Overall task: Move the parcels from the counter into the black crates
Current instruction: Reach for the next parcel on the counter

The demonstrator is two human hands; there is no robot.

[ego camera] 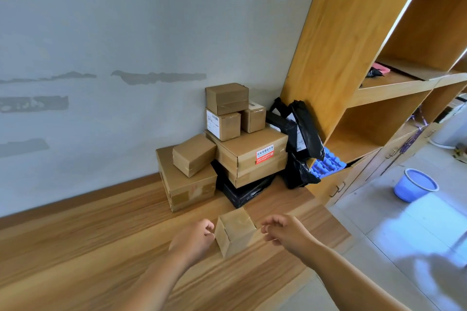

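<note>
A small brown cardboard parcel (pixel 236 231) stands alone on the wooden counter (pixel 101 230) near its front edge. My left hand (pixel 194 237) is at the parcel's left side with curled fingers, touching or nearly touching it. My right hand (pixel 283 231) hovers just right of the parcel with fingers loosely curled, holding nothing. Behind, a pile of several brown boxes (pixel 249 153) and black plastic mailer bags (pixel 304 131) is stacked in the corner against the wall. No black crate is in view.
A tall wooden shelf unit (pixel 358 98) rises at the right of the pile, with a blue tray (pixel 328 163) in its lower bay. A blue plastic bucket (pixel 414 184) stands on the tiled floor to the right. The grey wall runs behind the counter.
</note>
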